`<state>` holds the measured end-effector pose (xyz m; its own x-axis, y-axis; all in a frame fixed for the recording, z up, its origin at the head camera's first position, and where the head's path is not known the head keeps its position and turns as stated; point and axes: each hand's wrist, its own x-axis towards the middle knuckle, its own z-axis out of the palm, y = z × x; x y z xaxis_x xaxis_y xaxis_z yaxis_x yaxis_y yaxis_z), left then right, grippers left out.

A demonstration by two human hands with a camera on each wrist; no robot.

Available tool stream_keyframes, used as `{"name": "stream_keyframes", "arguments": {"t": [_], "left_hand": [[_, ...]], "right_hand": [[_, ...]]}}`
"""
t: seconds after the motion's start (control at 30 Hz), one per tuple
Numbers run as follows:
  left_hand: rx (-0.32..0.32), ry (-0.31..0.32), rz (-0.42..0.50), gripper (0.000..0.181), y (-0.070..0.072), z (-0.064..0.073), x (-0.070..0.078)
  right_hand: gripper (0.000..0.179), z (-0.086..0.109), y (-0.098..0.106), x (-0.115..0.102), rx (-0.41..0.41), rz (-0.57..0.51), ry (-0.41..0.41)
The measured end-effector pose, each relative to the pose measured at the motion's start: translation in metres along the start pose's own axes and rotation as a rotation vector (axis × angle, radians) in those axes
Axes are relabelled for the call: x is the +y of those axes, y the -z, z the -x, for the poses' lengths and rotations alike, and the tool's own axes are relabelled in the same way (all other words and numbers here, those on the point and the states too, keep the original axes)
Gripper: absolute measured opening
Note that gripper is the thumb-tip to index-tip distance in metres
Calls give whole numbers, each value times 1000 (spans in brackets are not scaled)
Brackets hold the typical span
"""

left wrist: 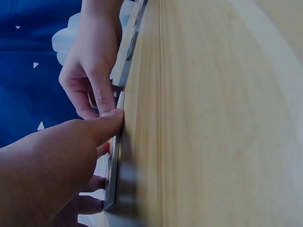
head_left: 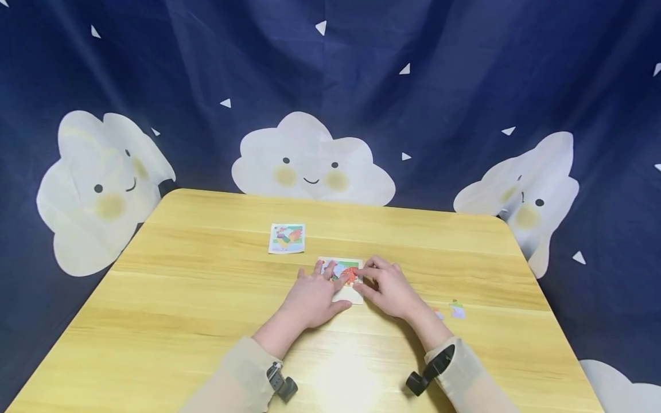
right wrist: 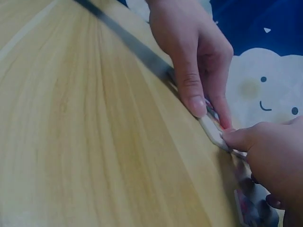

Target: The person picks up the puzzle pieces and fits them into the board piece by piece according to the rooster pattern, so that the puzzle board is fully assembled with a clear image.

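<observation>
A small jigsaw puzzle board (head_left: 349, 295) lies on the table, a red patterned part showing at its right and a bare cream strip along its near side. My left hand (head_left: 312, 295) rests over its left half with fingers spread, the thumb against the near edge in the left wrist view. At the board's right side my right hand (head_left: 389, 287) pinches a red puzzle piece (head_left: 352, 275) between thumb and index finger. The left index fingertip touches the picture beside that piece. Both hands cover much of the picture.
Beyond the board, slightly left, lies a picture card (head_left: 287, 238) with a colourful bird. A loose puzzle piece (head_left: 457, 310) sits right of the right forearm, with another piece (head_left: 438, 314) partly behind that forearm. A dark blue curtain (head_left: 361, 74) hangs behind the wooden table (head_left: 181, 298).
</observation>
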<state>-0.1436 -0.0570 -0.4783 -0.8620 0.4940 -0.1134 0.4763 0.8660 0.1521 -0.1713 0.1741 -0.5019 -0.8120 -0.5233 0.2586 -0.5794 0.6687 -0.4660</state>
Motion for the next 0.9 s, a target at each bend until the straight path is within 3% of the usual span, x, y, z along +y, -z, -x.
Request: {"name": "stream_keyframes", "arguments": {"t": [0.53,0.9], "left_hand": [[1,-17,-23,73,2,-1,-1],[14,-39,-17,73,0,1,-6]], "right_hand": [[28,1,4,-6,19,-61,-63],[31,3,0,-5,21,-22,-80]]}}
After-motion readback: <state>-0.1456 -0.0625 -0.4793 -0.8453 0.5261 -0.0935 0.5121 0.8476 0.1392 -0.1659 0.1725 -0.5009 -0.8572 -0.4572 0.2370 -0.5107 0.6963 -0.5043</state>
